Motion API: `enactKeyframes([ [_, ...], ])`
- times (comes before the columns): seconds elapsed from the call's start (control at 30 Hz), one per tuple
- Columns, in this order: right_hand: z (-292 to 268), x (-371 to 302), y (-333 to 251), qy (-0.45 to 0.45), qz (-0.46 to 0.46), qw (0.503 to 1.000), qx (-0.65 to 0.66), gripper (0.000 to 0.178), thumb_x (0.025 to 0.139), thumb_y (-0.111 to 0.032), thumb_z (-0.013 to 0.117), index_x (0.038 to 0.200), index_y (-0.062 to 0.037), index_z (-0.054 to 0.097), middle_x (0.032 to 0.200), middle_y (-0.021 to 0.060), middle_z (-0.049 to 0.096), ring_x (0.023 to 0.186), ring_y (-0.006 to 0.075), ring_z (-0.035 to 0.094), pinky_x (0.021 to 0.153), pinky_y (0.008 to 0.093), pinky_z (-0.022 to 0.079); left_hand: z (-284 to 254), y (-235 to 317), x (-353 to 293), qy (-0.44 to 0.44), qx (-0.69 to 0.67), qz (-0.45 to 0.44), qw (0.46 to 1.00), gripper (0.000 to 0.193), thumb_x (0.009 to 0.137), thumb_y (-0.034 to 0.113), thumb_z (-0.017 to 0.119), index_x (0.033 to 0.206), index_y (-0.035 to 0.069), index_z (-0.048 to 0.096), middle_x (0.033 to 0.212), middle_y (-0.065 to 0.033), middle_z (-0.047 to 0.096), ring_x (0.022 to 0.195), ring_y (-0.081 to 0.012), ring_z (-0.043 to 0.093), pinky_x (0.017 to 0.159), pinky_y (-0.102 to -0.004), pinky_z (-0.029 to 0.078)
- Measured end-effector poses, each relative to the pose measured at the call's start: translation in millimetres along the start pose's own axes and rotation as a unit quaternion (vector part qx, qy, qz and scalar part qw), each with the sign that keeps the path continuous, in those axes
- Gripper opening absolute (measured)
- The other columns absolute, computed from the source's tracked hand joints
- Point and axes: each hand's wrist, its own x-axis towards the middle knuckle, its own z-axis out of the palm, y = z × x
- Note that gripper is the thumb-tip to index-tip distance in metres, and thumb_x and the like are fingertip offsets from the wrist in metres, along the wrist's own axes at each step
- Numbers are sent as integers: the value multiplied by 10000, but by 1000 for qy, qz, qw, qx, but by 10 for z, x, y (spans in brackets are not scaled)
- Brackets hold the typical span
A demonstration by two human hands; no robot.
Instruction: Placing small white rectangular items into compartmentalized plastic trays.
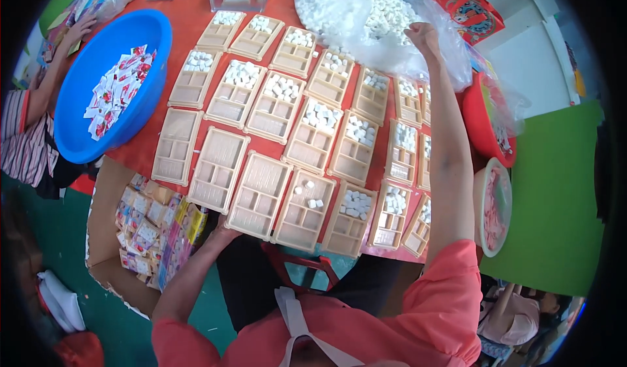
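Many beige compartment trays [259, 194] lie in rows on a red table [197, 8]; most hold small white wrapped candies [356, 203]. My right hand [422, 36] reaches far across, its fingers closed at the edge of a big clear plastic bag [366, 14] full of the same white candies; I cannot tell whether it grips candies or the bag. My left hand [224, 227] rests at the near table edge, touching the front of an empty tray. Its fingers are mostly hidden under the tray edge.
A blue basin [78, 93] of red-and-white wrapped candies sits at the left, with another person's arm [55, 66] beside it. A cardboard box [108, 223] of colourful packets stands below the table. A red basin [483, 122] and a round pink tub [494, 207] are at the right.
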Motion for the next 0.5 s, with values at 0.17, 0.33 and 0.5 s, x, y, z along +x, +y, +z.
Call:
enactKeyframes([
  [0.17,725,316,-180,27,-8,992,123,705,694,-415,764,1235,-8,567,1044,218,652,978,270,633,838,353,497,85,465,-113,-59,-76,70,993,578,978,405,353,1465,110,248,1535,-101,207,1405,-272,215,1147,-465,213],
  [0.33,900,433,-353,35,-33,998,-46,572,748,-450,658,1228,-150,577,1084,250,583,1033,374,591,899,434,470,-20,848,-473,-97,-147,113,978,571,976,406,345,1462,117,262,1532,-106,215,1403,-269,217,1148,-463,210],
  [0.5,789,455,-280,180,-104,978,-7,360,817,-346,611,1103,-130,649,888,222,655,763,343,643,738,411,518,-34,1188,-615,-121,-205,124,963,564,975,406,337,1460,124,277,1528,-111,223,1401,-266,218,1149,-461,207],
])
